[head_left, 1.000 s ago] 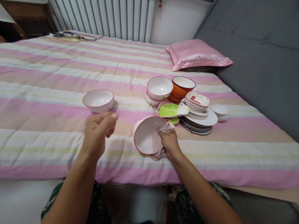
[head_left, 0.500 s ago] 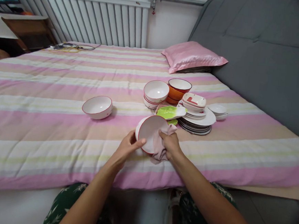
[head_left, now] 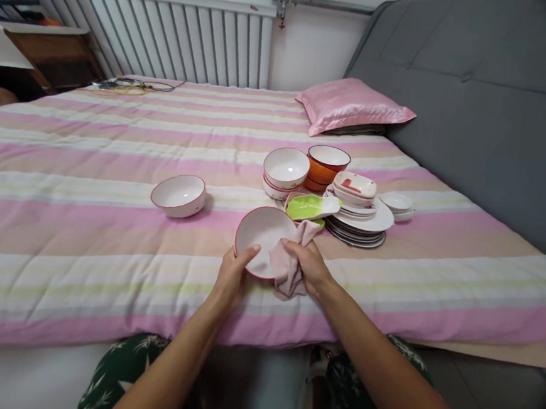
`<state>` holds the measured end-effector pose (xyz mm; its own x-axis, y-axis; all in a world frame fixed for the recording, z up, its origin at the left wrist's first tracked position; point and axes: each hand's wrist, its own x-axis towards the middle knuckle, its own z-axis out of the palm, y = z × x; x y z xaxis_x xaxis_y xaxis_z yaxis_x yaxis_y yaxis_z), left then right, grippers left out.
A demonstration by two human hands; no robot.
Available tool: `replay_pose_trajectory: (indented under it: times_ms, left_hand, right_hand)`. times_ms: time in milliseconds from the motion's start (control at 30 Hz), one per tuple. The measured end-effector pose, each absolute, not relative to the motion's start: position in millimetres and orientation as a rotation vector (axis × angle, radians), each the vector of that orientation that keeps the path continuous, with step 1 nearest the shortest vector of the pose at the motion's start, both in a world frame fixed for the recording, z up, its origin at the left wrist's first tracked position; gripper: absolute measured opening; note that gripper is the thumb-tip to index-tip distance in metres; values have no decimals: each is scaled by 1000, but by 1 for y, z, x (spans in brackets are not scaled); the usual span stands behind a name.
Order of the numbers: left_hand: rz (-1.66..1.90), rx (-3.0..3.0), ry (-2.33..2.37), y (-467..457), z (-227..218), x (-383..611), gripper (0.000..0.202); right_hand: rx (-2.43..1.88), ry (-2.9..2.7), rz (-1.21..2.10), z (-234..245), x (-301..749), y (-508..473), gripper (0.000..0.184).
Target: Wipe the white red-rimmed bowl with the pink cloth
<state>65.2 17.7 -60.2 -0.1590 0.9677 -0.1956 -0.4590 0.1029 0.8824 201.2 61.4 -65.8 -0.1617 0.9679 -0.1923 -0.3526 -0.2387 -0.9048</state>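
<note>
A white bowl with a red rim is held tilted over the bed's front, its inside facing me. My left hand grips its lower left edge, thumb on the inside. A pale pink cloth is bunched in my right hand, pressed against the bowl's right side with the thumb on top. Just beyond are a green leaf-shaped dish and a stack of plates topped by small rectangular dishes. Another red-rimmed bowl stands alone to the left.
Stacked white bowls and orange bowls stand behind the plates, with small white dishes at right. A pink pillow lies against the grey headboard. Cables lie at the far left of the striped bedspread.
The bowl has shifted slightly left and turned so more of its inside faces up. My left hand has moved with it; the cloth stays against its right side.
</note>
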Motion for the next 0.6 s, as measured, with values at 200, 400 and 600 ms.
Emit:
replay_pose_trajectory:
  times_ms: [200, 400, 600]
  left_hand:
    - [1482, 370, 1100, 18, -54, 64, 27]
    - [1501, 299, 1143, 18, -48, 65, 22]
    - [1492, 296, 1158, 18, -49, 64, 21]
  right_hand:
    - [-1080, -911, 1575, -63, 212, 68, 34]
    - [-1207, -1091, 1500, -59, 231, 78, 27]
    - [-1285, -1206, 1282, -60, 238, 83, 21]
